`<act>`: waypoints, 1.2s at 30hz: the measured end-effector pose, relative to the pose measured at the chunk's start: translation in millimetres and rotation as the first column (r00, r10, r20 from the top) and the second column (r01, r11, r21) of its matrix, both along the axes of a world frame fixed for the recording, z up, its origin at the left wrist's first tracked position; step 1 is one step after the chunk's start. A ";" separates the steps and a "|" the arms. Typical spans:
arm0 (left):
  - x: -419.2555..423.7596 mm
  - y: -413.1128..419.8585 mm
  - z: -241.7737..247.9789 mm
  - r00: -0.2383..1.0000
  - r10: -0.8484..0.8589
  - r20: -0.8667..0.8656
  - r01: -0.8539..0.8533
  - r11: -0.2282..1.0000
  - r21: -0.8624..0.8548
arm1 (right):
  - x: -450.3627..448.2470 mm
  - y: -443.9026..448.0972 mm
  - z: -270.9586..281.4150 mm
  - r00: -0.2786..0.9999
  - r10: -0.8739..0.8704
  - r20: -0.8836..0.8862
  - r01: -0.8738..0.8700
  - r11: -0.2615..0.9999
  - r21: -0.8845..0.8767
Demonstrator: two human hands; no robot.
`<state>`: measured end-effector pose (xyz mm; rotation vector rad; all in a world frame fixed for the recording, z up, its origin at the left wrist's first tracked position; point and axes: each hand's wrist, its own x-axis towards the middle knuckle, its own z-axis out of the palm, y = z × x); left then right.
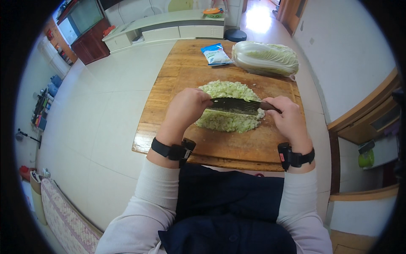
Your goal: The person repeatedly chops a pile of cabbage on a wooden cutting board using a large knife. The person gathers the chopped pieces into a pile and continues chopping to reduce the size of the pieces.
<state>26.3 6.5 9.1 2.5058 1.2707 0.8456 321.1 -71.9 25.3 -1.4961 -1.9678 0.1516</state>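
Observation:
A dark-bladed kitchen knife [236,105] lies level across a mound of finely chopped napa cabbage [228,122], with bits of cabbage stuck to its blade. My right hand [284,111] grips its brown handle. At the other end, the fingers of my left hand [190,103] pinch the tip of the blade. Chopped cabbage shows on both the far and near sides of the knife. Beneath it is a wooden cutting board [209,144] on a wooden table [149,127]. What lies right under the blade is hidden.
At the table's far right lies a whole napa cabbage [265,58] in clear wrap. Left of it is a blue and white plastic packet [216,55] bearing writing. A long white cabinet [165,28] stands beyond the table, with a dark round device [235,35] on the floor nearby.

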 end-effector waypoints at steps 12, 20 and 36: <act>-11.5 -26.2 48.2 0.951 -0.108 -0.291 -0.041 0.885 -0.463 | -8.2 -17.3 20.7 0.985 0.110 -0.136 -0.159 0.885 -0.438; -21.8 -16.8 26.3 0.957 -0.142 -0.252 0.028 0.913 -0.408 | -14.4 -11.3 5.3 0.993 0.094 -0.068 -0.115 0.891 -0.440; -8.3 -0.4 0.3 0.995 0.065 -0.072 -0.065 0.998 0.006 | -17.8 3.8 -9.4 0.996 -0.067 0.065 0.073 0.992 -0.106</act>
